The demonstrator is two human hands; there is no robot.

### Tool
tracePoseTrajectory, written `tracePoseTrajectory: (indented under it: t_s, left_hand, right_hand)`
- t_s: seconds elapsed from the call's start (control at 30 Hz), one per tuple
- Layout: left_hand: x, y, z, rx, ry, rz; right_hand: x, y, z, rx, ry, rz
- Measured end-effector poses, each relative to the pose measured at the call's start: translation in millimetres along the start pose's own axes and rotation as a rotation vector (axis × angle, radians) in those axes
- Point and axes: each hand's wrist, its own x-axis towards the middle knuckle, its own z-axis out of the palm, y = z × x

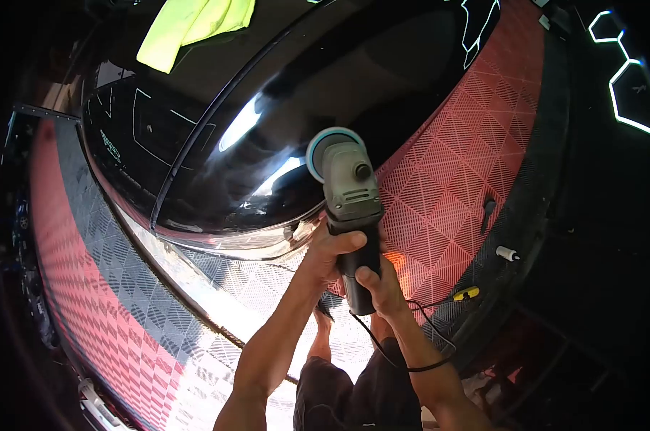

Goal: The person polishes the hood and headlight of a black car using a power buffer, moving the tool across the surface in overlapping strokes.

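Both my hands are wrapped round a corded polisher (pixel 351 194) with a grey head and a black body. My left hand (pixel 327 251) grips it just behind the head, thumb across the top. Lower down, my right hand (pixel 384 287) closes round the rear of the handle. The round pad (pixel 316 154), edged in light blue, overlaps the glossy black car panel (pixel 282 108). Whitish hazy smears show on the paint left of the pad. A black cord (pixel 432 366) hangs from the handle's end and loops past my right forearm.
A yellow-green cloth (pixel 195 29) lies on the car at the top. Red and grey grid tiles (pixel 468 158) cover the floor. To the right lie a white bottle-like object (pixel 508 253), a yellow tool (pixel 466 294) and a dark brush-like item (pixel 488 210).
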Motion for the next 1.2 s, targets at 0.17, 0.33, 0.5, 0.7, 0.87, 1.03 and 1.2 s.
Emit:
tracePoseTrajectory:
  t_s: [0.17,0.33,0.5,0.7,0.87,1.03,1.2]
  left_hand:
    - [-47.8,-21.1,-36.7,-0.108,0.037,0.079]
    - [-37.3,-16.6,-65.8,0.348,0.143,-0.147]
    - [-26.7,-23.3,-51.7,0.468,0.168,-0.092]
    - [1.7,-9.7,-14.5,0.283,0.072,-0.048]
    - [21.8,-0.6,6.7,-0.095,-0.027,0.042]
    - [38.8,23.0,22.9,-0.104,0.036,0.160]
    - [58.4,42.5,16.0,-0.110,0.042,0.279]
  right_hand:
    - [2.4,30.7,18.6,-0.160,-0.186,-0.167]
    - [28.9,90.2,31.6,0.454,-0.278,-0.150]
    - [34.1,98.0,31.8,0.510,-0.215,-0.238]
    - [22.8,33.0,-5.5,0.197,-0.207,-0.119]
    - [24.2,-12.1,-24.4,-0.159,-0.084,-0.137]
    - [32.3,-80.1,-15.9,-0.106,-0.187,-0.032]
    - [57.4,-114.5,-4.3,-0.184,-0.206,-0.090]
